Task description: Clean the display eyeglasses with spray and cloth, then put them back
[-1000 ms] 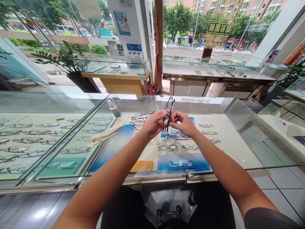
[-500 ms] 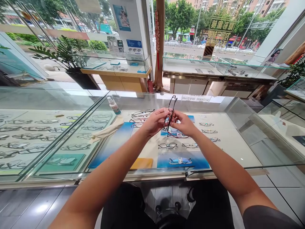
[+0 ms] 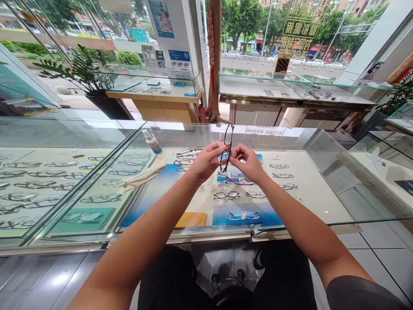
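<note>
A dark-framed pair of eyeglasses is held up on end above the glass counter, seen nearly edge-on. My left hand pinches its frame near the middle with thumb and fingertips. From the other side, my right hand has its fingers curled and thumb bent against the eyeglasses; its exact contact is partly hidden. Under the glass, below both hands, lie more spectacles in rows, some on a blue card.
A spray bottle stands on the counter at left, beside a crumpled beige cloth. An orange-yellow flat item lies near the front edge. Farther back are more display cases, a wooden post and a potted plant.
The eyeglasses have shifted slightly left and been turned a little, now standing more upright. My right hand's fingers have moved on the frame and look more open around the thumb.
</note>
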`<state>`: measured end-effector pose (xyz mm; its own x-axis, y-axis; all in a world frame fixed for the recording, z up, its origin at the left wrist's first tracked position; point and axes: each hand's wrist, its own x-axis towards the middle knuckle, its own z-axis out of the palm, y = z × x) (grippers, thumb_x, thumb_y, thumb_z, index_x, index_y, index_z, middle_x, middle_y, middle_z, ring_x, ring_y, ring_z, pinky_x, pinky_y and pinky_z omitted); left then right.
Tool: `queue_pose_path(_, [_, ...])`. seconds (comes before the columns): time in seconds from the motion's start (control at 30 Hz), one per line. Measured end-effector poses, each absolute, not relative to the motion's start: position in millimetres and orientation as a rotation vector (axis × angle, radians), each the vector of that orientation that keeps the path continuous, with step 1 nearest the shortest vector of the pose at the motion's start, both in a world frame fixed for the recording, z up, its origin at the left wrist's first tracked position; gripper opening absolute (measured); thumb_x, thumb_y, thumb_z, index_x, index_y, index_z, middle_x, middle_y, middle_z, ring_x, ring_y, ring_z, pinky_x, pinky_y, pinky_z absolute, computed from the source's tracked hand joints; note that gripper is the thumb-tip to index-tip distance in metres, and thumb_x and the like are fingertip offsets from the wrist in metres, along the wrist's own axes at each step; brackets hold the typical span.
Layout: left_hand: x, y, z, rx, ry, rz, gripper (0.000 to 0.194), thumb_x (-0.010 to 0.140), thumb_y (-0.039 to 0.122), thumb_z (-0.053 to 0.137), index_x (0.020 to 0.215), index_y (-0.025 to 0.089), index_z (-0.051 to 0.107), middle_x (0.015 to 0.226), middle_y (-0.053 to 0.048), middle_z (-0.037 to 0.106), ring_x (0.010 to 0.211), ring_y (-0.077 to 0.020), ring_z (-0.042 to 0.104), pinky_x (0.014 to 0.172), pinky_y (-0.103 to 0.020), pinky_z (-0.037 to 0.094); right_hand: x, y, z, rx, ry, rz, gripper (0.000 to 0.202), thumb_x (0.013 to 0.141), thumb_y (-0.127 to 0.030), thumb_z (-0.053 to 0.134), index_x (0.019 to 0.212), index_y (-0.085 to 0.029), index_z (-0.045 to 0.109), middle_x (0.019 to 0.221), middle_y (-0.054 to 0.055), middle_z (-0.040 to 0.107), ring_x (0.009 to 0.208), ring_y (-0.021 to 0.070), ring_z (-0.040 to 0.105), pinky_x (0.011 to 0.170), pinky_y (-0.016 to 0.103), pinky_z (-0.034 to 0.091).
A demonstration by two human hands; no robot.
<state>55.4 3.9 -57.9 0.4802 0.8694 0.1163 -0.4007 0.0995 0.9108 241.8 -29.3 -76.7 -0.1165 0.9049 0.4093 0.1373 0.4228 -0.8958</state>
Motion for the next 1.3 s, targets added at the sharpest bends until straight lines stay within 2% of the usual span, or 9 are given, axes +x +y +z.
queue_pose_path(0.1, [55, 7, -62, 1.196, 0.576, 1.063, 0.047, 0.074, 0.051, 0.099, 0.083, 0.019, 0.065, 0.112, -0.005, 0.07, 0.103, -0.0182, 0.064, 0.086, -0.031, 0.057, 243, -29, -76, -0.942, -1.458, 0.92, 0.024, 0.089, -0.048, 0.081, 0.088, -0.026, 0.07, 0.088, 0.001, 0.069, 0.081, 0.0187, 0.057, 0.077, 0.036, 0.047])
queue_pose_path(0.23, [55, 8, -67, 1.299, 0.608, 1.078, 0.049, 0.078, 0.057, 0.096, 0.085, 0.02, 0.065, 0.106, -0.003, 0.071, 0.099, -0.0169, 0.064, 0.089, -0.032, 0.057, 244, -27, -76, -0.933, -1.415, 0.966, 0.034, 0.085, -0.058, 0.086, 0.087, -0.025, 0.075, 0.081, 0.001, 0.068, 0.075, 0.0178, 0.054, 0.07, 0.035, 0.043])
queue_pose_path(0.43, [54, 13, -68, 1.336, 0.649, 1.109, 0.055, 0.076, 0.063, 0.096, 0.089, 0.02, 0.065, 0.102, -0.003, 0.071, 0.101, -0.0189, 0.068, 0.09, -0.038, 0.063, 249, -23, -72, -0.972, -1.367, 0.884, 0.03, 0.083, -0.053, 0.087, 0.081, -0.025, 0.075, 0.073, 0.0, 0.065, 0.07, 0.0169, 0.051, 0.066, 0.035, 0.041])
queue_pose_path(0.6, [48, 23, -69, 1.461, 0.736, 1.186, 0.054, 0.077, 0.064, 0.095, 0.089, 0.019, 0.068, 0.097, -0.007, 0.074, 0.096, -0.0204, 0.07, 0.084, -0.036, 0.063, 259, -21, -72, -1.127, -1.238, 0.687, 0.02, 0.094, -0.046, 0.078, 0.09, -0.027, 0.074, 0.057, -0.005, 0.052, 0.058, 0.0174, 0.05, 0.063, 0.037, 0.042])
queue_pose_path(0.77, [44, 30, -74, 1.635, 0.744, 1.199, 0.04, 0.086, 0.057, 0.09, 0.088, 0.019, 0.075, 0.092, -0.008, 0.074, 0.089, -0.0197, 0.07, 0.081, -0.034, 0.061, 269, -19, -70, -1.206, -1.149, 0.455, 0.015, 0.098, -0.039, 0.072, 0.107, -0.027, 0.075, 0.091, 0.004, 0.074, 0.076, 0.0198, 0.06, 0.074, 0.038, 0.05])
queue_pose_path(0.93, [43, 32, -78, 1.702, 0.75, 1.175, 0.038, 0.089, 0.055, 0.088, 0.089, 0.019, 0.078, 0.092, -0.008, 0.076, 0.086, -0.0196, 0.07, 0.081, -0.035, 0.062, 271, -19, -68, -1.202, -1.188, 0.34, 0.027, 0.102, -0.038, 0.069, 0.127, -0.029, 0.067, 0.123, 0.008, 0.075, 0.095, 0.0218, 0.064, 0.08, 0.038, 0.053])
queue_pose_path(1.1, [45, 28, -77, 1.655, 0.714, 1.166, 0.043, 0.087, 0.061, 0.088, 0.092, 0.019, 0.076, 0.094, -0.008, 0.076, 0.09, -0.02, 0.072, 0.08, -0.035, 0.065, 263, -22, -75, -1.165, -1.361, 0.141, 0.036, 0.1, -0.033, 0.069, 0.134, -0.032, 0.056, 0.124, 0.006, 0.075, 0.09, 0.0205, 0.069, 0.074, 0.039, 0.055])
queue_pose_path(1.2, [46, 25, -75, 1.672, 0.703, 1.168, 0.043, 0.086, 0.06, 0.089, 0.091, 0.019, 0.076, 0.091, -0.006, 0.074, 0.086, -0.0192, 0.071, 0.079, -0.035, 0.066, 257, -25, -77, -1.09, -1.6, 0.029, 0.032, 0.102, -0.032, 0.067, 0.133, -0.034, 0.06, 0.123, 0.006, 0.074, 0.101, 0.025, 0.071, 0.089, 0.047, 0.06])
queue_pose_path(1.3, [48, 23, -74, 1.696, 0.684, 1.147, 0.042, 0.086, 0.059, 0.09, 0.09, 0.019, 0.076, 0.089, -0.005, 0.073, 0.082, -0.0182, 0.07, 0.08, -0.035, 0.066, 253, -26, -78, -1.002, -1.784, -0.062, 0.028, 0.105, -0.03, 0.062, 0.132, -0.034, 0.066, 0.13, 0.008, 0.07, 0.123, 0.0308, 0.067, 0.108, 0.056, 0.058])
